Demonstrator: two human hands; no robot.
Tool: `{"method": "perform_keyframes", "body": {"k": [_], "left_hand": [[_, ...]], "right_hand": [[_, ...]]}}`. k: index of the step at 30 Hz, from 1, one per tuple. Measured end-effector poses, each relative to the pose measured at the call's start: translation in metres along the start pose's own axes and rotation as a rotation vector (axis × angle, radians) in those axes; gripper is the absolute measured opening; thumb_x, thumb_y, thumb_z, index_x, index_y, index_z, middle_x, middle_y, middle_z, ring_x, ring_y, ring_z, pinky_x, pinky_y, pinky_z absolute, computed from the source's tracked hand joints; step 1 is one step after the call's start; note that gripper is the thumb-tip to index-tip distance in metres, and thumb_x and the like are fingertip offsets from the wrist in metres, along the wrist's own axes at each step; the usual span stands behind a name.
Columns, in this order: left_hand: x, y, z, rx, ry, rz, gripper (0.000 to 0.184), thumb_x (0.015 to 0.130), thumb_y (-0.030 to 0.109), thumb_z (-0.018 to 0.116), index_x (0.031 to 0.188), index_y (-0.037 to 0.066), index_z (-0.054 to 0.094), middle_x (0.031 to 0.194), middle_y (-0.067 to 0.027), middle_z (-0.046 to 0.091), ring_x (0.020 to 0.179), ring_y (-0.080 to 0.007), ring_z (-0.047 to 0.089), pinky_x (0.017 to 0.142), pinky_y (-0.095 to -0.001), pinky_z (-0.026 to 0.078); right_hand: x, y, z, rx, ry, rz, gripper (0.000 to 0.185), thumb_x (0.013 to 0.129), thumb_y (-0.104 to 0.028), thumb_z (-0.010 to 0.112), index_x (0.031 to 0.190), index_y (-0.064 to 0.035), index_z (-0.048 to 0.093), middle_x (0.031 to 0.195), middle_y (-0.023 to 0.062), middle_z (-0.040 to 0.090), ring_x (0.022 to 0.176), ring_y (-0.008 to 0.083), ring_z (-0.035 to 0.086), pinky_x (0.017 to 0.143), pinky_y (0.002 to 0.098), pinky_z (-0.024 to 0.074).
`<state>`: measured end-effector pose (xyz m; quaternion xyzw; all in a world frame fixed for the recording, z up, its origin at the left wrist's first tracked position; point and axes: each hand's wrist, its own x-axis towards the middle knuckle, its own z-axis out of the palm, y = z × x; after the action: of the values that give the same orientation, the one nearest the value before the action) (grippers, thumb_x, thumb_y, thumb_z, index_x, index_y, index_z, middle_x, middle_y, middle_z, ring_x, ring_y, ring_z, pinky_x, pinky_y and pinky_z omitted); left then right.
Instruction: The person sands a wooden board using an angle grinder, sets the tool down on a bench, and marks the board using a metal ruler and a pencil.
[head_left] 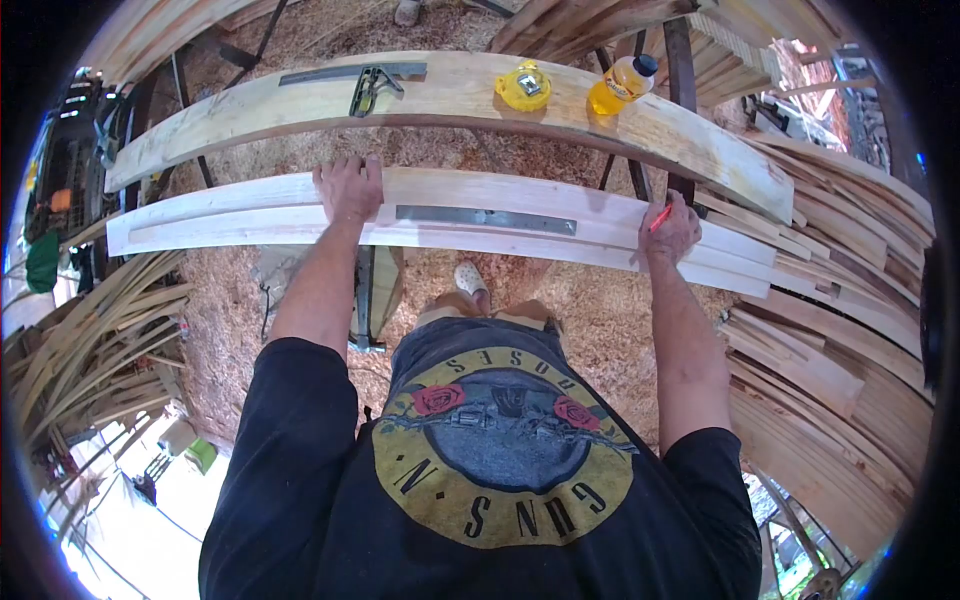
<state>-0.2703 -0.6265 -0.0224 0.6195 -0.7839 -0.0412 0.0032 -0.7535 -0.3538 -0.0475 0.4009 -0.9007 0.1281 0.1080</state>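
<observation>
A long pale wooden board (270,200) lies across in front of me, with narrower strips along its near side. My left hand (350,188) rests on it left of the middle, its fingers bent over the far edge. Toward the board's right end, my right hand (673,232) holds a red pencil (660,218) in a closed grip, the hand low against the wood. Between my hands a flat metal straightedge (486,219) lies on the board, touched by neither. Whether the pencil tip meets the wood is hidden.
A thick plank (450,95) beyond the board bears a try square (352,74), a small black-and-green tool (376,91), a yellow tape measure (523,87) and a bottle of yellow drink (621,86). Wood stacks (820,400) crowd the right, strips (95,350) the left. Sawdust (230,350) covers the floor.
</observation>
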Motion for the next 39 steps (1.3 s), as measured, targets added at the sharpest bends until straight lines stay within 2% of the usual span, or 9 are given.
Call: {"method": "perform_keyframes", "body": {"k": [22,25,39], "left_hand": [[-0.001,0.002,-0.001,0.009,0.001,-0.011,0.053,0.105,0.048,0.044,0.11,0.009,0.079,0.123,-0.0138,0.073,0.127,-0.0339,0.059,0.125,-0.0534,0.024],[-0.001,0.0,0.004,-0.007,0.099,0.032,0.049,0.105,0.047,0.047,0.103,0.008,0.077,0.115,-0.0143,0.075,0.119,-0.0345,0.063,0.119,-0.0556,0.03],[0.0,-0.003,0.009,-0.017,0.115,0.035,0.048,0.104,0.046,0.049,0.101,0.008,0.078,0.113,-0.0135,0.076,0.118,-0.0341,0.063,0.119,-0.0548,0.03]], "right_hand": [[0.003,-0.007,-0.011,-0.009,-0.083,0.056,0.043,0.088,-0.031,0.071,0.129,-0.0193,0.07,0.117,0.0074,0.074,0.124,0.0313,0.058,0.113,0.0479,0.0365],[0.003,-0.005,-0.008,-0.013,-0.083,0.059,0.043,0.088,-0.031,0.071,0.13,-0.019,0.07,0.116,0.0077,0.074,0.124,0.0313,0.058,0.113,0.048,0.0366],[0.001,-0.002,-0.004,-0.011,-0.056,0.033,0.044,0.09,-0.033,0.07,0.131,-0.0176,0.069,0.115,0.01,0.073,0.124,0.0321,0.058,0.113,0.0492,0.0363]]}}
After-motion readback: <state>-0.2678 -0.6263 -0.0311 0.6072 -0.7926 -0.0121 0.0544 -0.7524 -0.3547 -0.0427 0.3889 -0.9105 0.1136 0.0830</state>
